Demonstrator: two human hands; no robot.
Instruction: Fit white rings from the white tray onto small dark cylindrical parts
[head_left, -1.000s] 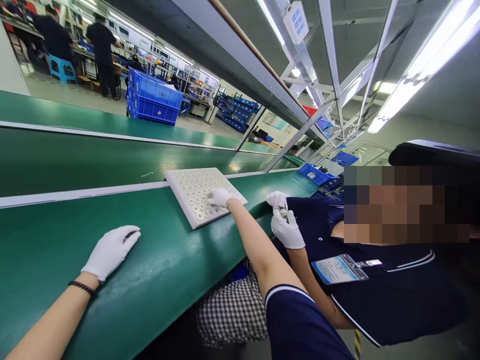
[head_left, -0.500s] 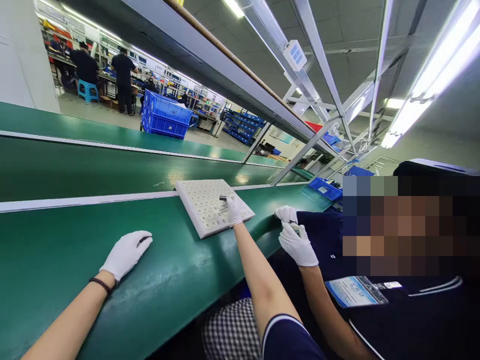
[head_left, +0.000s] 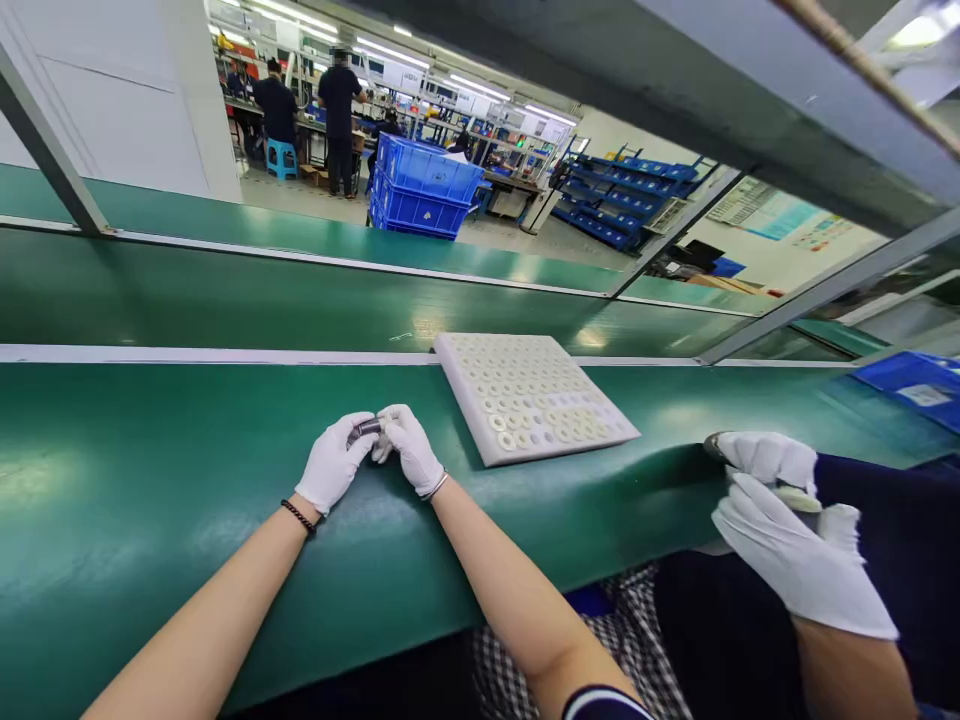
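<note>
1. I am resting both gloved hands on the near green bench [head_left: 187,520], fingertips meeting; my left hand [head_left: 330,478] and right hand [head_left: 409,452] are together pinching a small dark part [head_left: 365,430] between them, each closed lightly on one end of it.

2. The part is sitting just above the bench, left of the white tray [head_left: 529,408] and near it; I cannot tell its exact shape, since the gloves are hiding most of it.

3. The tray is lying flat at the far edge of the bench, touching the white strip [head_left: 187,354]; pale rings [head_left: 525,425] are filling its near right pockets, while the far pockets are looking bare.

4. A co-worker's gloved hands [head_left: 780,530] are working at the right, well apart from mine, holding something small that I cannot make out.

5. Far behind, blue crates [head_left: 424,185] are standing stacked on the floor, with people at benches beyond.

6. What I am judging as risky: the grip is only fingertip deep, so loose glove fabric could be letting the part slip and roll across the smooth bench; uneven pressure from the two hands could be tilting it; a careless elbow toward the tray could be jolting the rings out of their pockets.
</note>
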